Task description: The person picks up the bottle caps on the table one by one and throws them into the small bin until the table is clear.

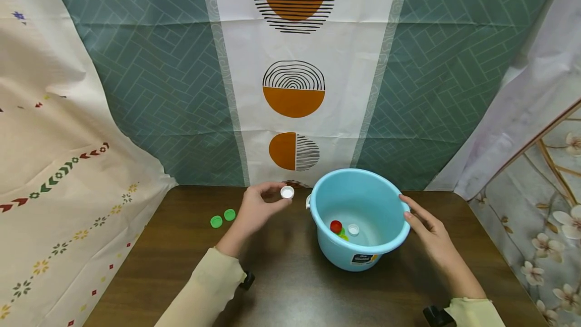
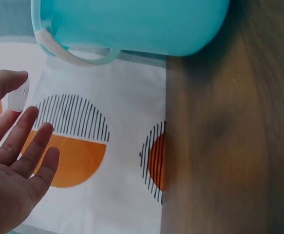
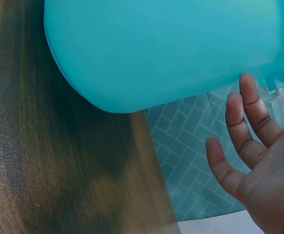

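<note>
A light blue plastic bucket (image 1: pixel 358 188) stands on the dark wooden table (image 1: pixel 290 286), right of centre. Inside it lie a red cap (image 1: pixel 336 226), a white cap (image 1: pixel 353 229) and a green cap partly hidden behind the red one. My left hand (image 1: pixel 258 211) pinches a white bottle cap (image 1: pixel 287 192) between thumb and fingertips, just left of the bucket's rim. In the left wrist view the white cap (image 2: pixel 18 93) shows at the fingertips, the bucket (image 2: pixel 132 24) above. My right hand (image 1: pixel 424 226) rests with straight fingers against the bucket's right rim; in the right wrist view its fingers (image 3: pixel 251 122) touch the bucket wall (image 3: pixel 171 48).
Two green caps (image 1: pixel 223 218) lie on the table left of my left hand. Patterned cloth backdrops hang behind and at both sides of the table. The table's near part in front of the bucket is bare wood.
</note>
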`<state>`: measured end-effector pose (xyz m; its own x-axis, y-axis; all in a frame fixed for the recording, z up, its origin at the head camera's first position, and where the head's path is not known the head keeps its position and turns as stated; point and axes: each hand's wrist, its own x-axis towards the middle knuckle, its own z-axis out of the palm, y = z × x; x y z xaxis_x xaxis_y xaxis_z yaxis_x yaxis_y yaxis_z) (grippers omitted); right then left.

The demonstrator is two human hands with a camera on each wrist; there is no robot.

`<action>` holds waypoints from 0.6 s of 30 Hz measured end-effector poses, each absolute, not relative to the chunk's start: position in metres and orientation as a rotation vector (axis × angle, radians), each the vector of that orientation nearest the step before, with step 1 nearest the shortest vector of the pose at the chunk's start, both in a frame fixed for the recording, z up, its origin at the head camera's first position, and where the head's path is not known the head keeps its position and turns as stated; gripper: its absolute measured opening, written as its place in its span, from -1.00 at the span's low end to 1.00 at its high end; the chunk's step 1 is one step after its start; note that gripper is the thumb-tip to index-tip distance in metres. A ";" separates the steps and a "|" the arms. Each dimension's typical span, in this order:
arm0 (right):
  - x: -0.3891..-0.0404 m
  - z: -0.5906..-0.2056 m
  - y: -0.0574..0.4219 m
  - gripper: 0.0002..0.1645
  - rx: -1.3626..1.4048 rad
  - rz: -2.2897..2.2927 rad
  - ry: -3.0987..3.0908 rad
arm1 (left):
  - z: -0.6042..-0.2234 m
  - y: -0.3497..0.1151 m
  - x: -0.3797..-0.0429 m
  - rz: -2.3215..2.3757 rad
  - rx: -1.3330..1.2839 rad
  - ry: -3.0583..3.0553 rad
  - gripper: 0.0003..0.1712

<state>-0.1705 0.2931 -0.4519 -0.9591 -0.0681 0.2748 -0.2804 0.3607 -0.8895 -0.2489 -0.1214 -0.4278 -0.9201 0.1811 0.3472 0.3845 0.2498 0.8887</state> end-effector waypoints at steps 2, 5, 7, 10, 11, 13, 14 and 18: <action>-0.171 -0.452 0.293 -0.45 0.314 1.645 -2.430 | -0.424 -0.118 -0.249 -1.745 -0.533 -2.334 -0.65; -0.170 -0.452 0.293 -0.45 0.312 1.647 -2.430 | -0.418 -0.112 -0.249 -1.754 -0.540 -2.324 -0.65; -0.170 -0.452 0.294 -0.45 0.315 1.651 -2.428 | -0.414 -0.108 -0.250 -1.754 -0.545 -2.328 -0.65; -0.170 -0.452 0.294 -0.45 0.315 1.660 -2.425 | -0.409 -0.102 -0.249 -1.745 -0.555 -2.339 -0.65; -0.170 -0.452 0.294 -0.45 0.315 1.662 -2.426 | -0.407 -0.100 -0.250 -1.746 -0.563 -2.338 -0.65; -0.170 -0.452 0.294 -0.45 0.312 1.659 -2.431 | -0.405 -0.097 -0.250 -1.750 -0.579 -2.330 -0.65; -0.170 -0.452 0.294 -0.45 0.311 1.660 -2.431 | -0.403 -0.095 -0.250 -1.757 -0.592 -2.322 -0.66; -0.170 -0.452 0.294 -0.45 0.307 1.653 -2.440 | -0.399 -0.086 -0.252 -1.788 -0.630 -2.297 -0.66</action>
